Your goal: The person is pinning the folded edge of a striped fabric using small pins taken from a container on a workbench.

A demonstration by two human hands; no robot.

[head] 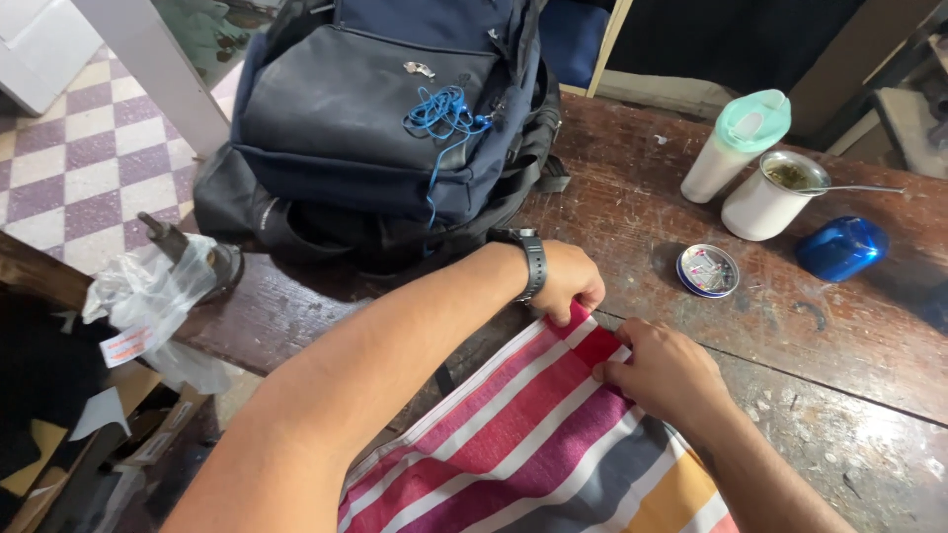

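Nearby, round tin [708,270] of pins, white cup [765,202] with spoon [849,189].

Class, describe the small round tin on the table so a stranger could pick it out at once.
Start at the worn wooden table, right of the dark backpack. Just beyond the hands lies the tin, between the white cup and the striped cloth. Unlike the blue object beside it, it is flat, open and silver-rimmed.
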